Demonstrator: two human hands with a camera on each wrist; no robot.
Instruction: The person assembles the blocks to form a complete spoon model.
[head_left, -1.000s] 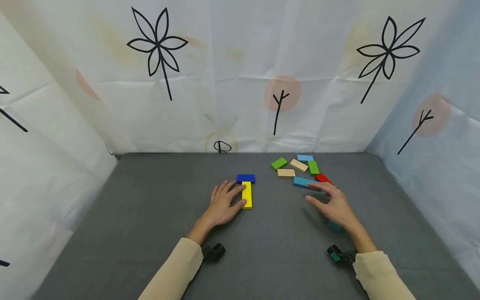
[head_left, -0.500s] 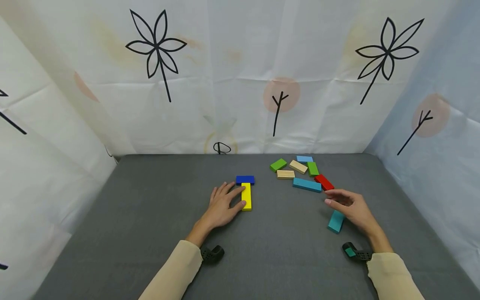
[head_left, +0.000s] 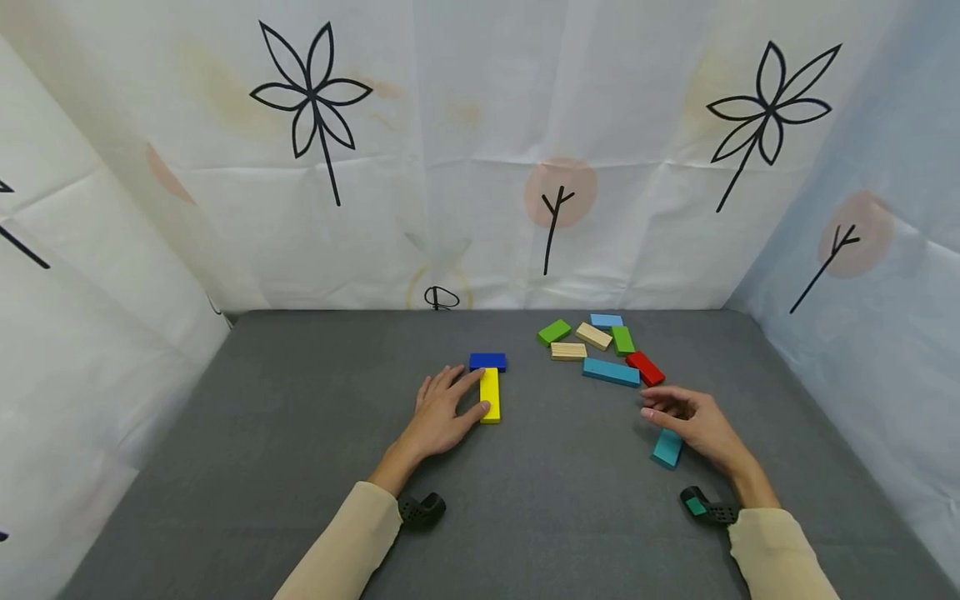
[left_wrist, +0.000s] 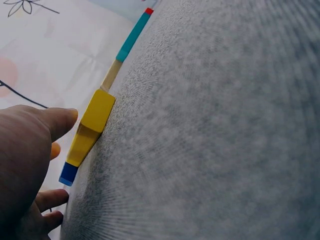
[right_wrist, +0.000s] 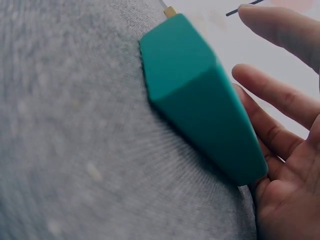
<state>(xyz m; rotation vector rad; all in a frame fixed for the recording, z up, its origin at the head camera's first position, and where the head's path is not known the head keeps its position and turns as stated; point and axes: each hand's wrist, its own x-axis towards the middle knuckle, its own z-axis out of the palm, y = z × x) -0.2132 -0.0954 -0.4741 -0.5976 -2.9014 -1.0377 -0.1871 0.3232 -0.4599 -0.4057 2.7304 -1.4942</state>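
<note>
My left hand (head_left: 441,417) lies spread at the left side of a yellow block (head_left: 490,397). Its index fingertip is by the far end and its thumb tip overlaps the near end. A dark blue block (head_left: 487,362) lies crosswise at the yellow one's far end, the two forming a T. In the left wrist view the thumb (left_wrist: 62,121) stands beside the yellow block (left_wrist: 97,112). Loosely bent and holding nothing, my right hand (head_left: 697,427) hovers over a teal block (head_left: 666,450). That teal block (right_wrist: 200,95) fills the middle of the right wrist view, the fingers beyond it.
Towards the back right lie a long blue block (head_left: 611,372), a red block (head_left: 645,367), green blocks (head_left: 554,332), wooden blocks (head_left: 568,352) and a light blue block (head_left: 606,321). A patterned white cloth (head_left: 480,167) hangs behind the grey table (head_left: 300,400).
My right hand has moved right and towards me, from beside the long blue block to over the teal block, its fingers drawing closer together. The left hand stays by the yellow block.
</note>
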